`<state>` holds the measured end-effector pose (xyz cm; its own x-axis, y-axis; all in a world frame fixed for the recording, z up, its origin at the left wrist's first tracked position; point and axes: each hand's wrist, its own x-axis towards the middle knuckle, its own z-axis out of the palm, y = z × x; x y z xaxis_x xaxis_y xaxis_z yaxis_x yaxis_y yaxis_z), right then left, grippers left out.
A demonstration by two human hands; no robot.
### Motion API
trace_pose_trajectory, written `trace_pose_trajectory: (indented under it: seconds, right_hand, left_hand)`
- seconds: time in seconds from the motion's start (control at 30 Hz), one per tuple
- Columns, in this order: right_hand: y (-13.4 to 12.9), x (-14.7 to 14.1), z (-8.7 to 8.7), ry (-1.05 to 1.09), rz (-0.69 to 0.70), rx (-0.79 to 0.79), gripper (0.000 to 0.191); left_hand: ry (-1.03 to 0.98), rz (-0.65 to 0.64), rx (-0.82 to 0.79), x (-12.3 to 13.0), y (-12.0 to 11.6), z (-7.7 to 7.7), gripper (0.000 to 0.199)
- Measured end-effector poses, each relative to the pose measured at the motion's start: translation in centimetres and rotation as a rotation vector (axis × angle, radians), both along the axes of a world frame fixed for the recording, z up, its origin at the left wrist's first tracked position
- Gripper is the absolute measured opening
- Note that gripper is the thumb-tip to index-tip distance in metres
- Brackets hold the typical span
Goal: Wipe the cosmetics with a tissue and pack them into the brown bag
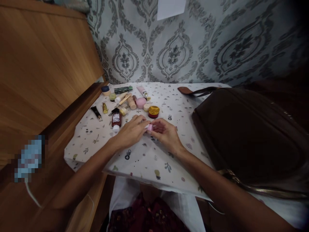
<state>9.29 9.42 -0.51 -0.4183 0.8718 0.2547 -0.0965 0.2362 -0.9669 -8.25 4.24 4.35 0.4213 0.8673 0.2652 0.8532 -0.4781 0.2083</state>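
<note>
Head view: your left hand (132,130) and right hand (167,134) meet over the patterned surface (145,162), both on one small pink-and-white item (150,127). Your left fingers are drawn together and clamped on its pale end, the back of the hand hiding most of the grip. Your right thumb and index finger close on its pink end from the other side; the remaining right fingers curl loosely behind.

Just beyond your fingertips sits a gold-lidded jar (154,111), apart from both hands. Farther off, slightly left of the fingers, you have a pink round container (141,103) and a beige bottle (131,102). Left of your left fingers lies a dark red bottle (117,119), its white cap pointing towards you, with a black tube (96,113) farther out. Well apart from your right fingers, on their right, rests a large dark brown bag (248,129).
</note>
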Motion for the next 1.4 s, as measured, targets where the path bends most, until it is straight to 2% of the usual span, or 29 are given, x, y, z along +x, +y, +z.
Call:
trace_pose_trajectory:
  seconds: [0.13,0.27,0.37,0.57,0.7,0.9,1.07,1.27,1.4]
  right_hand:
    - [0.1,0.2,0.2,0.0,0.015,0.037,0.039]
    - [0.6,0.3,0.0,0.017,0.044,0.028,0.038]
    - [0.9,0.3,-0.2,0.016,0.064,0.014,0.038]
    - [1.1,0.4,-0.1,0.079,0.062,-0.141,0.045]
    - [1.1,0.5,0.4,0.138,0.037,-0.257,0.043]
    - [1.4,0.6,0.3,0.142,0.062,-0.39,0.05]
    - [1.9,0.8,-0.2,0.096,0.001,-0.373,0.052]
    - [2.4,1.1,-0.6,0.02,-0.132,-0.244,0.053]
    - [2.8,1.1,-1.1,-0.009,-0.196,-0.212,0.054]
  left_hand:
    - [0.045,0.0,-0.107,-2.6,0.5,0.8,0.024]
    - [-0.087,0.035,-0.212,-5.4,0.5,0.3,0.025]
    - [-0.201,0.059,-0.247,-6.2,0.4,-0.4,0.029]
    - [-0.498,0.157,-0.254,-5.7,0.7,-1.6,0.035]
    - [-0.697,0.232,-0.188,-4.9,1.3,-2.4,0.039]
    - [-0.793,0.371,-0.09,-3.5,2.0,-3.5,0.039]
    - [-0.626,0.422,-0.007,-2.6,2.9,-4.2,0.029]
    - [-0.36,0.429,-0.001,-2.0,3.3,-3.8,0.015]
    - [-0.204,0.444,-0.02,-1.8,2.7,-3.7,0.02]
